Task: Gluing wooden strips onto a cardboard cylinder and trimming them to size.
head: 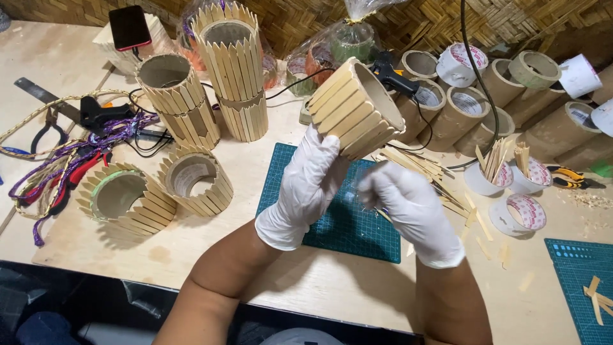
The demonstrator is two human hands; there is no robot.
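Observation:
My left hand [308,185], in a white glove, holds up a cardboard tube clad in wooden sticks [354,107], tilted with its open end toward the upper right. Just below and to the right of the tube is my right hand [408,207], also gloved, with its fingers curled around a thin stick; what exactly it grips is partly hidden. Both hands hover over a green cutting mat [348,220] on the wooden table [191,255].
Finished stick-clad tubes [233,70] stand and lie at the left. Bare cardboard tubes [460,115] and tape rolls [520,214] crowd the right, with loose sticks [415,163]. A glue gun [102,114], cords, pliers and a phone [129,27] are at the far left.

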